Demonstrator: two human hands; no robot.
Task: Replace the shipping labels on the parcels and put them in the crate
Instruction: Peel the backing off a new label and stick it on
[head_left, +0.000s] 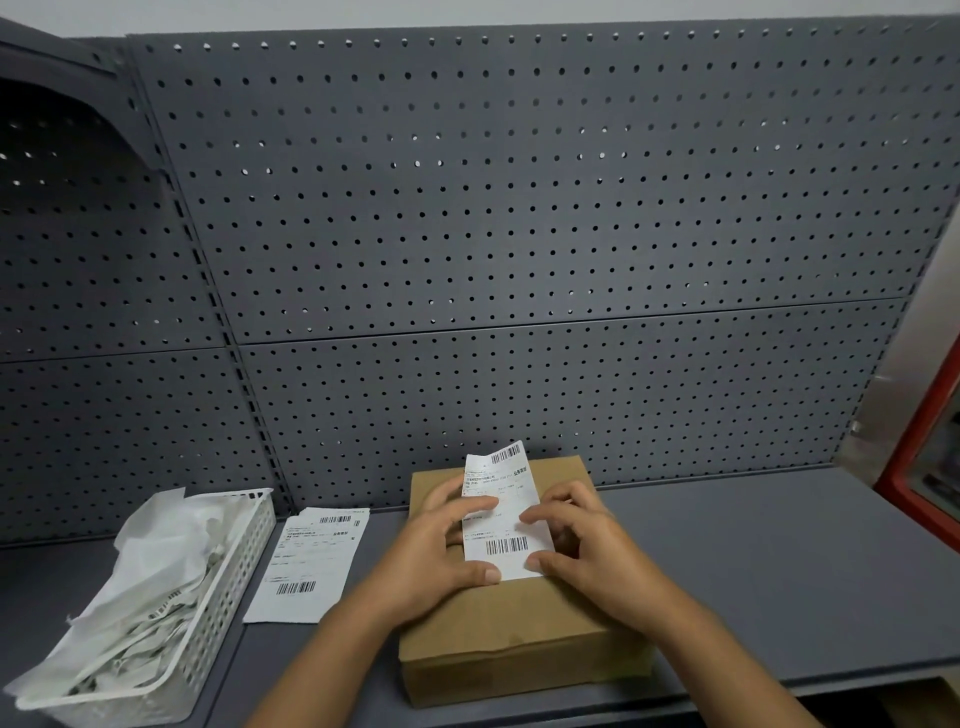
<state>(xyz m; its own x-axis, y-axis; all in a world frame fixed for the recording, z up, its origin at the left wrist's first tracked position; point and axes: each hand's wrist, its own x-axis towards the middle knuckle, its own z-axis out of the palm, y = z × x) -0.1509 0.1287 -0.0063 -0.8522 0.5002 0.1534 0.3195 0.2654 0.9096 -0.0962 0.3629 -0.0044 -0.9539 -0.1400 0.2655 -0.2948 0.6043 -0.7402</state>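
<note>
A brown cardboard parcel (519, 639) lies on the grey shelf, near its front edge. On its top lies a white shipping label (506, 512) with barcodes; the label's far end curls up off the box. My left hand (441, 545) presses on the label's left edge with thumb and index finger straight. From the other side, my right hand (576, 540) presses its right edge and lower corner with straight fingers. Both hands rest on the box top.
A stack of spare shipping labels (311, 561) lies on the shelf left of the parcel. Further left stands a white mesh basket (228, 587) full of crumpled label backing paper. A grey pegboard wall (519, 234) rises behind. A red frame (919, 467) stands at right.
</note>
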